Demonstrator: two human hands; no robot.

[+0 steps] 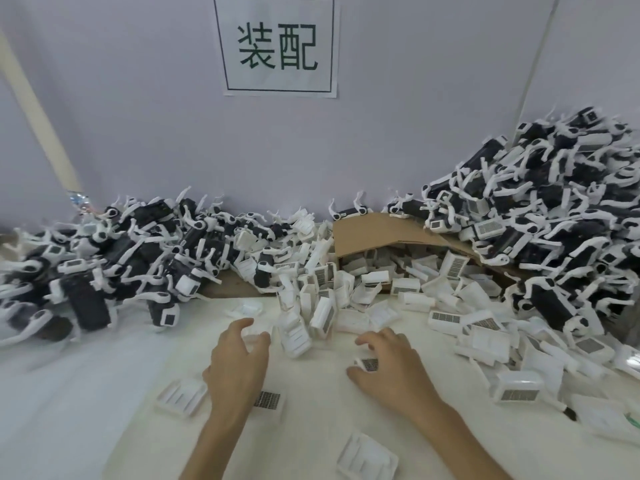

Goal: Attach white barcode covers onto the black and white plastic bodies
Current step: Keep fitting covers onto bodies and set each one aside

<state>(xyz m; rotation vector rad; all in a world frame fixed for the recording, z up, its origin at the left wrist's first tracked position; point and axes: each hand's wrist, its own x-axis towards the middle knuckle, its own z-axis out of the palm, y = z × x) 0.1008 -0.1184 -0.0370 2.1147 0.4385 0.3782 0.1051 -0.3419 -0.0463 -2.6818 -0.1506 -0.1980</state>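
Under the right hand (391, 365), curled fingers pinch a cover (369, 364), the left hand (239, 362) too blurred to judge; seemingly the picking step, next needing a body (162, 303) from beyond-left.

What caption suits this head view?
Right hand grips a white barcode cover; left hand reaches into the spilled covers between heaps of black-and-white bodies.

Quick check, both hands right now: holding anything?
Left hand: grips a white cover.
Right hand: pinches a barcode cover.
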